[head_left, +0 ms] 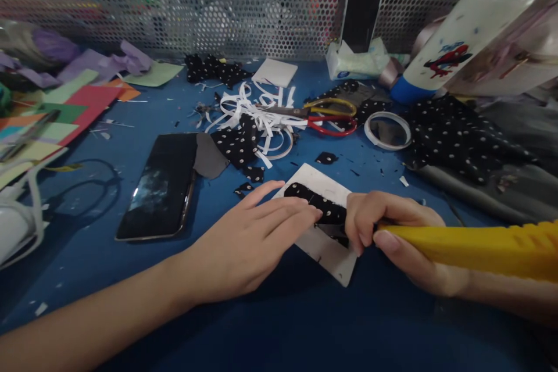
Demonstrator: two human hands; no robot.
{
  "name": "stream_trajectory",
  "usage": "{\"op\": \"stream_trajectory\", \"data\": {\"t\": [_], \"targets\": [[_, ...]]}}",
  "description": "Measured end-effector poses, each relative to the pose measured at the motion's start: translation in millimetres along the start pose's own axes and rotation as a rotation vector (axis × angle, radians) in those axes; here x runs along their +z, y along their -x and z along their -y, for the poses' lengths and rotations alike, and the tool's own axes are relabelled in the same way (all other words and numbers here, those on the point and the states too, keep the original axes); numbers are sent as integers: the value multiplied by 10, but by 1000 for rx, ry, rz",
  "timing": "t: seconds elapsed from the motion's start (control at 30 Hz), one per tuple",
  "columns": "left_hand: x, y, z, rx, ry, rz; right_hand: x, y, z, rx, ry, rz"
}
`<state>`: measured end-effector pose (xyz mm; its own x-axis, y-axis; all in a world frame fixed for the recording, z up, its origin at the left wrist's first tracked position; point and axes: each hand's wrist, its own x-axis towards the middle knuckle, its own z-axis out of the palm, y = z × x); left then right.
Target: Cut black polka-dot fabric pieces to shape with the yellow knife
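Note:
My left hand (257,238) lies flat with fingers stretched out, the fingertips pressing on a black polka-dot fabric strip (335,212). Under the strip is a white square board (311,179), tilted on the blue table. At the board's right edge, my right hand (396,229) is closed round the front end of a yellow tool (471,247) with a long, ridged handle. Its tip is hidden behind my fingers, so its kind is unclear. A darker scrap shows on the board below the strip.
Scissors (331,119) lie on white paper strips (244,107) beyond the board. A phone (161,186) lies to the left, near coloured paper (89,113). To the right are a tape roll (387,131), dotted fabric (466,139) and a bottle (462,40). Another phone (365,6) leans against perforated metal (183,6).

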<state>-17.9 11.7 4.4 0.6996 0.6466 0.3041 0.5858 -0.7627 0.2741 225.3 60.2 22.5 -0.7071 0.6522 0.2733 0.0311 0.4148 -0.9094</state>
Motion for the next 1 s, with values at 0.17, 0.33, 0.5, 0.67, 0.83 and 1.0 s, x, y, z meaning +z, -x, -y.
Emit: {"op": "stream_trajectory", "data": {"t": [0.17,0.33,0.5,0.67,0.83,1.0], "targets": [[-3,11,0,-1,4,15,-15,-26,-19,22,-25,16],[-11,7,3,-8,-6,12,-49,-62,-13,76,36,10],[-16,9,-2,-17,-4,51,-52,-85,70,82,247,84],[-12,20,-4,-39,12,57,-6,-64,66,-54,262,69],[-15,14,4,-44,19,53,-32,-54,19,-209,221,123],[-29,1,0,-38,19,72,-45,-64,28,-361,157,83]]}}
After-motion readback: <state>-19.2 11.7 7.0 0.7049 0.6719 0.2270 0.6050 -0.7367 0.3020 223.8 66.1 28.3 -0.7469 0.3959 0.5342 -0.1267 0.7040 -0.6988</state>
